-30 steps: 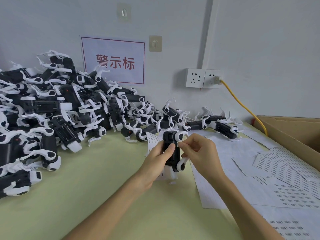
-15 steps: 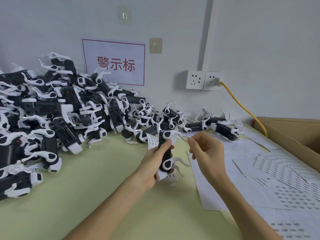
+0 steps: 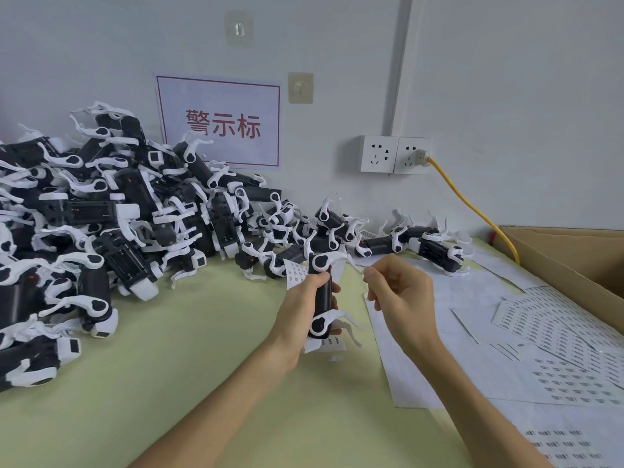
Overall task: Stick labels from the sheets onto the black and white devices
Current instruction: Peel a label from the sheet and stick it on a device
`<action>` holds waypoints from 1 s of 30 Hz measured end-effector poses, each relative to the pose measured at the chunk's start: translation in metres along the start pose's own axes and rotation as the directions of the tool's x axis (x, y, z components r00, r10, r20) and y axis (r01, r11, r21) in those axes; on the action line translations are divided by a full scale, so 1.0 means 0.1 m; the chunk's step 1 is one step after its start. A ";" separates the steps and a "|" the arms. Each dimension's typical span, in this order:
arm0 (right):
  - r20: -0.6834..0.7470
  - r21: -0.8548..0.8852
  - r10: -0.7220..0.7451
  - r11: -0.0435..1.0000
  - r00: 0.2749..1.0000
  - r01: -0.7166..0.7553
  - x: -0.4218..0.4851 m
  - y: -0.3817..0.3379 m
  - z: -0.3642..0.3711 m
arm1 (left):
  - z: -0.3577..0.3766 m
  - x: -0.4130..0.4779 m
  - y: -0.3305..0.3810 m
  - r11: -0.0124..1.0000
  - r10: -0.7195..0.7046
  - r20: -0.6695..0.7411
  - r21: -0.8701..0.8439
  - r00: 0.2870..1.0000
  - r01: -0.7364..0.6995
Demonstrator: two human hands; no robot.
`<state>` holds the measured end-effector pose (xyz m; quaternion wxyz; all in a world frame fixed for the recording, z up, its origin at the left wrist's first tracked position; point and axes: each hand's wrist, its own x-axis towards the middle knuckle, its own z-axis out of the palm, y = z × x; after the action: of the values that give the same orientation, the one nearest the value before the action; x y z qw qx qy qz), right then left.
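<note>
Black-bodied, white-clipped device (image 3: pixel 322 292) held upright over pale green table (image 3: pixel 169 366), clamped in left hand (image 3: pixel 300 319) with thumb across the front and fingers wrapped behind. Tucked behind it in the same grip, a strip of label sheet (image 3: pixel 294 274), showing only above the thumb and again below the heel of the palm, printing too small to read. Just to the right and apart from the device, right hand (image 3: pixel 401 298), thumb and forefinger pinched together near the upper white prong; any label between them too small to make out. Heaped at left against the wall, a pile of more devices (image 3: pixel 101 231), cut off by the frame edge, single units hard to separate. Spread at right, flat label sheets (image 3: pixel 557 339), the nearest blurred and running out of view. Beyond them, part of a cardboard box (image 3: pixel 574 258), inside hidden. On the wall, red-lettered sign (image 3: pixel 219 123), twin sockets (image 3: pixel 395 153) and yellow cable (image 3: pixel 472 204) dropping behind the box. Higher up, two adhesive hooks (image 3: pixel 300 87).
</note>
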<state>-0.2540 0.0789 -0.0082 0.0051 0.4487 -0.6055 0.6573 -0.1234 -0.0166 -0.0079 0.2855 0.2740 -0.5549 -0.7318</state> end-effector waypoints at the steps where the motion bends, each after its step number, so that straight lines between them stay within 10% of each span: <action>1: 0.003 -0.005 -0.001 1.000 1.000 0.001 0.00 0.00 0.00 | 0.01 -0.02 0.00 0.999 -0.038 0.022 -0.008 0.999 0.038; 11: -0.003 0.009 0.020 1.000 1.000 -0.020 0.01 0.00 -0.01 | 0.00 -0.01 -0.01 0.969 -0.170 0.246 -0.132 0.954 0.207; 30: 0.049 -0.015 0.033 0.999 0.998 -0.032 0.00 -0.01 0.01 | -0.07 0.06 -0.06 0.987 -0.080 0.242 -0.114 0.967 0.110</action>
<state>-0.2528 0.0789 -0.0077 -0.0171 0.4546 -0.6175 0.6417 -0.1231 -0.0240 -0.0160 0.1988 0.1925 -0.5238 -0.8056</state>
